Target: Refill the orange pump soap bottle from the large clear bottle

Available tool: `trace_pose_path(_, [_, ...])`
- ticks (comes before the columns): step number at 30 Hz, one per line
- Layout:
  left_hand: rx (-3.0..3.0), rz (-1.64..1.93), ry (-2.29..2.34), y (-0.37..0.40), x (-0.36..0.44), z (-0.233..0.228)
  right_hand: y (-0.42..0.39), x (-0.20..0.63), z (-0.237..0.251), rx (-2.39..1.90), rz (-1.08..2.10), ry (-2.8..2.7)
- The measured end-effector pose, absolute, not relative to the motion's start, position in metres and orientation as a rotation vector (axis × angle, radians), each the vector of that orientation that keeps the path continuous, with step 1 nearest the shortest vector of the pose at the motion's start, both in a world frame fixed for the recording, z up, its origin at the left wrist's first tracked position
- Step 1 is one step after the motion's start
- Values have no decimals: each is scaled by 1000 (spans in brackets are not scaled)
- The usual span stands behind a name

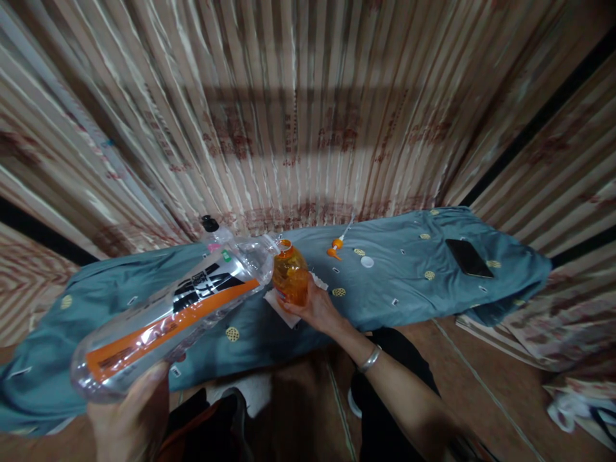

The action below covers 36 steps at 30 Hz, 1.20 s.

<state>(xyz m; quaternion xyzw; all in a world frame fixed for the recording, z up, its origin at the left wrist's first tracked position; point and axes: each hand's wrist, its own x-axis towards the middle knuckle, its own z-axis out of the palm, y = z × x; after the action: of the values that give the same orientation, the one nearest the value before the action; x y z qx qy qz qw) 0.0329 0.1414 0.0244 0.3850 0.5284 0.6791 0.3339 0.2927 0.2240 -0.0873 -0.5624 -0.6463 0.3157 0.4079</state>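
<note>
Striped curtains are hanging behind the teal-clothed bench point(414, 282). I'm gripping the tilted clear bottle point(168, 314) with my left hand point(128, 420); my right hand point(315, 308) is grasping the small orange bottle point(290, 276), mouths meeting beyond my fingertips. I'm keeping both necks aligned.

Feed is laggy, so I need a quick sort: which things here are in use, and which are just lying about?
In use:
left hand holding the big clear bottle
right hand gripping the small orange bottle
white paper under it

Lying about:
orange pump nozzle
white cap
black phone
black-capped bottle
</note>
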Motion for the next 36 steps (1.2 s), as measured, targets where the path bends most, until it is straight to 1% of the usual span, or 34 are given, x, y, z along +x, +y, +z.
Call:
trace_pose_path(10, [940,1927,1243,154,33,22,225,293,-90,-1465,804,-1616])
trace_pose_path(16, [830,1928,1290,153,35,26,227,292,-94,-1433,788,-1623])
trace_pose_path(24, [861,1909,1325,154,34,23,227,290,-93,-1413,803,-1610])
trace_pose_path(31, [1020,1792,1364,147,25,16,226,291,-89,-1400,797,-1623])
trace_pose_path(36, [1096,1831,1343,146,26,16,227,292,-90,-1386,788,-1637])
